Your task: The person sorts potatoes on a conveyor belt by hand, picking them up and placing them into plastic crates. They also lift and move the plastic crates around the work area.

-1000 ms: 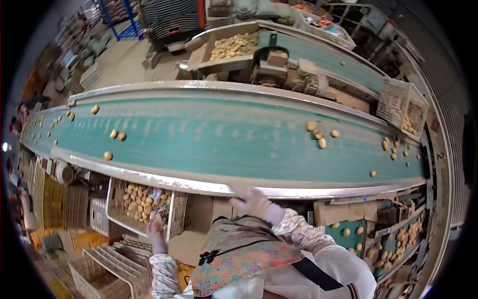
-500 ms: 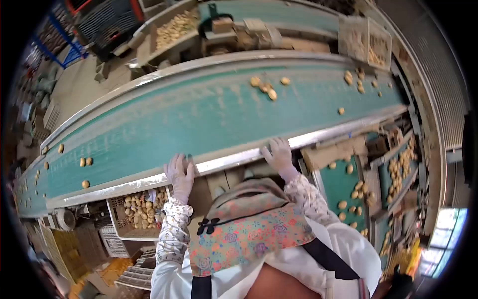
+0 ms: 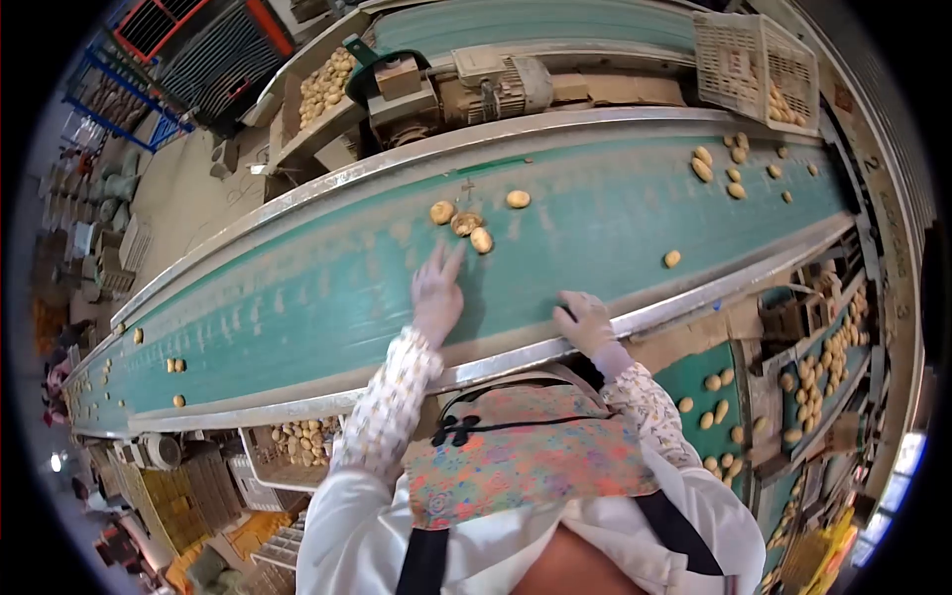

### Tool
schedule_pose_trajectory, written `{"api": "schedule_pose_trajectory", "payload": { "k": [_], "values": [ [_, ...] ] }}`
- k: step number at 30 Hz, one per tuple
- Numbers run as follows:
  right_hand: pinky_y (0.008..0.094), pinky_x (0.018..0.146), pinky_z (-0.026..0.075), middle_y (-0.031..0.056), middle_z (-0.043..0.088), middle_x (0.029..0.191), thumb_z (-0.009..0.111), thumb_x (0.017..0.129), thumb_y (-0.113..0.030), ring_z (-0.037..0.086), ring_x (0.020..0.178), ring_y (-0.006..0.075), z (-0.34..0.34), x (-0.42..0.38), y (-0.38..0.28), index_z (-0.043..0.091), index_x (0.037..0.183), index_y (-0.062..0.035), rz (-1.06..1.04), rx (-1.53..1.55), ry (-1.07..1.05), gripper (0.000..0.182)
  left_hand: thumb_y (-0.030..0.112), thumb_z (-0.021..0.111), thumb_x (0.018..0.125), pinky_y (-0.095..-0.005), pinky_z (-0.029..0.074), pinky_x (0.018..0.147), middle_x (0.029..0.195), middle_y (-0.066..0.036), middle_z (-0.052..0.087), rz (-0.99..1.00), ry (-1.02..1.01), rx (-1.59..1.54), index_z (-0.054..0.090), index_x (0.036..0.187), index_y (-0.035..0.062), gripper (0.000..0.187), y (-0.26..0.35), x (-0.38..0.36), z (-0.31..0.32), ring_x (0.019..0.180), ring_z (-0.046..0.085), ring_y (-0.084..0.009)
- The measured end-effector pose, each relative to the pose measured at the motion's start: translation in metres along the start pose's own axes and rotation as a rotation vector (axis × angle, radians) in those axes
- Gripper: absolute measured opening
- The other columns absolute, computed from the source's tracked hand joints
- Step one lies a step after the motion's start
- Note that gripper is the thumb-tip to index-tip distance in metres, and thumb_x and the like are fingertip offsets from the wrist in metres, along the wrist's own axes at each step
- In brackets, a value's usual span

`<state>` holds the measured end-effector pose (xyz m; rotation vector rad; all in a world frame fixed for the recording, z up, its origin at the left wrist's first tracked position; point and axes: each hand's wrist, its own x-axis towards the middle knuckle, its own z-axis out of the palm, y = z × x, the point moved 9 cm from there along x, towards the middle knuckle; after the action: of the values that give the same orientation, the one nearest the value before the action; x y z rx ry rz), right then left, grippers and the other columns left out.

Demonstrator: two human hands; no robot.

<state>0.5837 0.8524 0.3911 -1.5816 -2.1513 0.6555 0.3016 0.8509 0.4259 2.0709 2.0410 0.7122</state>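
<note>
On the green conveyor belt [image 3: 327, 297] lies a small group of potatoes, among them a dark, blemished potato [image 3: 466, 224] and a smooth potato [image 3: 482, 240]. My left hand [image 3: 436, 296], in a pale glove, reaches over the belt with fingers stretched toward this group, just short of it and holding nothing. A single potato [image 3: 518, 199] sits slightly farther right. Gloved too, my right hand [image 3: 587, 325] rests at the belt's near metal rim [image 3: 684, 304], fingers extended and thumb apart, with nothing in it.
More potatoes [image 3: 702, 165] ride at the belt's right end, others at its far left. Below left stands a crate of potatoes [image 3: 297, 443]. A lower green belt [image 3: 684, 382] carries potatoes at right. Beyond the far rim are a motor [image 3: 511, 91] and a white plastic crate [image 3: 749, 69].
My left hand has left the near rim and reached forward over the belt. The potato group has shifted left in view. My right hand stays by the rim.
</note>
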Motion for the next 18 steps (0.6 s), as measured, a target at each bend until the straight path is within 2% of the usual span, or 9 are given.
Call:
{"api": "schedule_pose_trajectory", "payload": {
  "k": [3, 6, 7, 10, 13, 15, 16, 17, 18],
  "values": [
    [0.0453, 0.095, 0.048, 0.0126, 0.07, 0.109, 0.064, 0.089, -0.028, 0.064, 0.107, 0.0339, -0.014, 0.004, 0.031, 0.069, 0.114, -0.0113, 0.053, -0.014, -0.05, 0.031, 0.004, 0.064, 0.081, -0.0457, 0.047, 0.096, 0.138, -0.011, 0.057, 0.117, 0.026, 0.326, 0.06, 0.135, 0.024, 0.057, -0.001, 0.071, 0.022, 0.116, 0.058, -0.0315],
    [0.0446, 0.093, 0.049, 0.0125, 0.071, 0.107, 0.064, 0.089, -0.023, 0.064, 0.104, 0.0333, -0.015, 0.007, 0.038, 0.07, 0.113, -0.0118, 0.023, 0.009, -0.119, 0.027, 0.007, 0.064, 0.083, -0.0459, 0.048, 0.091, 0.124, -0.006, 0.062, -0.019, -0.363, 0.361, 0.064, 0.124, 0.0233, 0.043, -0.021, 0.093, 0.05, 0.111, 0.06, -0.0296],
    [0.0448, 0.093, 0.049, 0.0128, 0.071, 0.106, 0.064, 0.089, -0.022, 0.065, 0.104, 0.0336, -0.012, 0.012, 0.046, 0.07, 0.112, -0.0118, 0.007, 0.03, -0.134, 0.026, 0.001, 0.063, 0.081, -0.0458, 0.045, 0.095, 0.121, -0.004, 0.062, -0.11, -0.415, 0.365, 0.063, 0.122, 0.0224, 0.046, -0.031, 0.088, 0.055, 0.117, 0.056, -0.0289],
    [0.0441, 0.09, 0.051, 0.0142, 0.071, 0.103, 0.063, 0.09, -0.021, 0.065, 0.101, 0.0347, -0.009, 0.02, 0.05, 0.072, 0.108, -0.0115, 0.001, 0.119, -0.128, 0.022, 0.002, 0.066, 0.077, -0.0449, 0.048, 0.092, 0.115, -0.007, 0.065, -0.111, -0.136, 0.109, 0.065, 0.119, 0.0202, 0.045, -0.063, 0.022, 0.007, 0.111, 0.06, -0.031],
    [0.043, 0.086, 0.053, 0.0141, 0.072, 0.101, 0.065, 0.09, -0.018, 0.066, 0.1, 0.035, -0.01, 0.024, 0.076, 0.072, 0.107, -0.0104, 0.074, 0.216, -0.075, 0.02, 0.0, 0.068, 0.072, -0.0473, 0.052, 0.086, 0.11, -0.013, 0.067, -0.262, 0.287, 0.202, 0.065, 0.119, 0.013, 0.048, -0.112, -0.082, -0.091, 0.101, 0.064, -0.0353],
    [0.0443, 0.087, 0.052, 0.0156, 0.071, 0.106, 0.065, 0.089, -0.016, 0.065, 0.103, 0.0367, -0.031, 0.024, 0.069, 0.07, 0.11, -0.0099, 0.011, 0.147, 0.092, 0.022, -0.003, 0.068, 0.076, -0.0425, 0.054, 0.087, 0.111, -0.013, 0.067, -0.498, 0.4, 0.305, 0.062, 0.126, 0.0081, 0.052, -0.174, -0.188, -0.152, 0.098, 0.065, -0.03],
    [0.0449, 0.088, 0.052, 0.0164, 0.07, 0.109, 0.065, 0.089, -0.015, 0.064, 0.105, 0.0376, -0.039, 0.024, 0.064, 0.07, 0.112, -0.0096, -0.02, 0.111, 0.175, 0.024, -0.002, 0.067, 0.074, -0.0447, 0.055, 0.08, 0.107, -0.015, 0.067, -0.788, 0.473, 0.144, 0.064, 0.114, 0.0043, 0.041, -0.202, -0.246, -0.185, 0.09, 0.066, -0.0334],
    [0.0458, 0.09, 0.051, 0.0181, 0.069, 0.113, 0.065, 0.089, -0.02, 0.063, 0.108, 0.039, -0.044, 0.028, 0.069, 0.068, 0.116, -0.009, -0.036, 0.01, 0.263, 0.029, -0.003, 0.068, 0.078, -0.0438, 0.056, 0.086, 0.11, -0.014, 0.065, -0.938, 0.678, -0.042, 0.064, 0.119, 0.0027, 0.042, -0.251, -0.32, -0.202, 0.092, 0.067, -0.0317],
    [0.0467, 0.092, 0.05, 0.0198, 0.067, 0.117, 0.065, 0.089, -0.024, 0.062, 0.11, 0.0404, -0.053, 0.033, 0.077, 0.066, 0.12, -0.0085, -0.051, -0.109, 0.356, 0.034, -0.003, 0.065, 0.082, -0.0424, 0.055, 0.095, 0.116, -0.016, 0.065, -1.081, 0.703, -0.028, 0.058, 0.132, 0.0019, 0.051, -0.273, -0.361, -0.219, 0.101, 0.067, -0.0315]
  ]
}}
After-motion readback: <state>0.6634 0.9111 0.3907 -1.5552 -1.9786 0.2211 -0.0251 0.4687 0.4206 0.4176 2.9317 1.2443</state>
